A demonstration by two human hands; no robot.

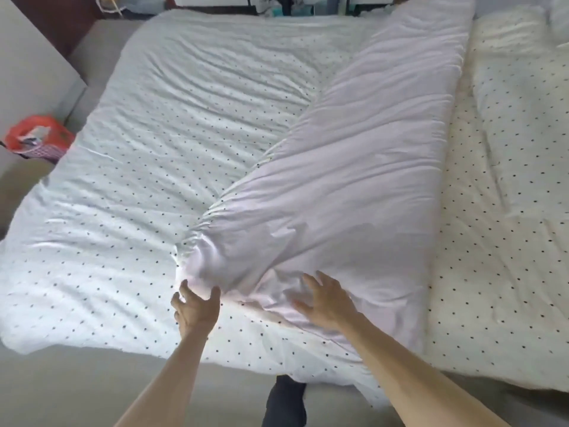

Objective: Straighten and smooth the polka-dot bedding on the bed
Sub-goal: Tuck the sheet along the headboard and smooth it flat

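Note:
A white polka-dot duvet (147, 180) covers the left part of the bed, wrinkled all over. Its right side is folded back over itself, showing a plain pale underside (354, 180) that runs diagonally from the far right to the near middle. My left hand (197, 306) is at the near tip of that fold, fingers spread and loosely curved, touching the cloth. My right hand (326, 300) lies flat on the folded part with fingers spread. A cream polka-dot sheet (505, 229) lies uncovered on the right.
A red and pink basket (38, 138) stands on the floor left of the bed. A grey bed base (77, 380) shows along the near edge. Dark furniture and clutter line the far end. My dark-clad leg (284, 402) is at the bottom.

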